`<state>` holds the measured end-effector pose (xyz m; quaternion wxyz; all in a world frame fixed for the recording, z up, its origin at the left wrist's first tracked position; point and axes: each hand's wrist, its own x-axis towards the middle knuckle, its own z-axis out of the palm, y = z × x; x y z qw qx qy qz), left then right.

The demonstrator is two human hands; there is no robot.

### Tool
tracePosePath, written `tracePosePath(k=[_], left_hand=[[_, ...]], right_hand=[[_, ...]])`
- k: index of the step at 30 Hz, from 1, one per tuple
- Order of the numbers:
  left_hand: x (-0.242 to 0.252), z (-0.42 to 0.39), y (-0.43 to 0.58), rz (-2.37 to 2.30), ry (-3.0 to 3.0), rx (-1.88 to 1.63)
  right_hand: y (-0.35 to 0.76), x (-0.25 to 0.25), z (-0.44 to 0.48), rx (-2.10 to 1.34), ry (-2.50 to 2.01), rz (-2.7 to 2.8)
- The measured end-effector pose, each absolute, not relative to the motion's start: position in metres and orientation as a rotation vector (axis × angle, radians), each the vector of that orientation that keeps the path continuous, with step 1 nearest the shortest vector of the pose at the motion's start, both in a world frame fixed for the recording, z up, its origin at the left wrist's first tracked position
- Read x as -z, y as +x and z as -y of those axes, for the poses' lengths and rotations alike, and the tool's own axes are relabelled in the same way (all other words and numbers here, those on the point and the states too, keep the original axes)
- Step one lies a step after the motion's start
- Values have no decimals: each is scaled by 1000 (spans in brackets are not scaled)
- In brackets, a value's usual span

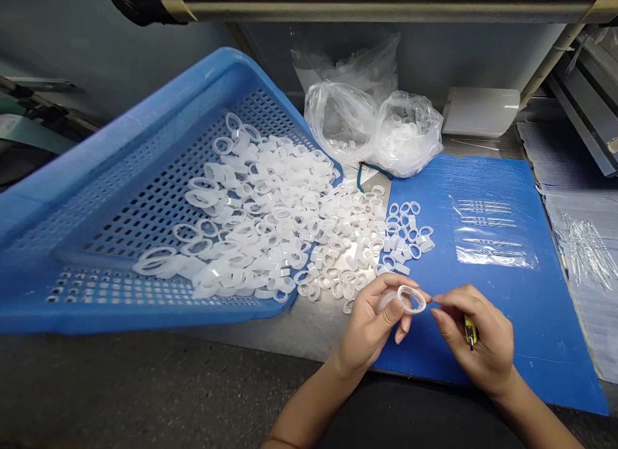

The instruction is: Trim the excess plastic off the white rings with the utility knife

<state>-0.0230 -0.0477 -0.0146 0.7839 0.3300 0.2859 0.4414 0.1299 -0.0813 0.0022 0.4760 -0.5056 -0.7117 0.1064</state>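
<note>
Two blue supports occupy the steel bench (309, 333): a perforated plastic tray (145, 134) bearing a heap of translucent rings (261, 211), and a flat mat (545, 294) beside it. Clear plastic bags (371, 127) lie behind. The left hand (369, 327) grasps one ring (412, 300) above the mat; the right hand (477, 339) clenches a yellow-handled tool (470, 330), fingertips just beside that ring.

Free room for the right hand (483, 339) lies over the lower right of the blue mat (555, 320) and along the near edge of the tabletop (251, 346), before the blue perforated tray (145, 124). Farther back, spilled silicone rings (338, 237), a flat clear bag (487, 233) and bulging plastic bags (371, 127) stand in the way.
</note>
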Motion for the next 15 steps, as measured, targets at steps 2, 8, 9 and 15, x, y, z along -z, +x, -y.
tracePosePath(k=[2,8,9,15], left_hand=[[14,47,-23,-635,711,-931],[13,48,-23,-568,667,-912],[14,48,-23,-569,664,-910],[15,48,-21,-583,713,-920]], right_hand=[[130,-2,82,-255,-1227,1745],[130,-1,83,-223,-1196,1766],[130,-1,83,-225,-1194,1770],[129,-4,80,-168,-1104,1858]])
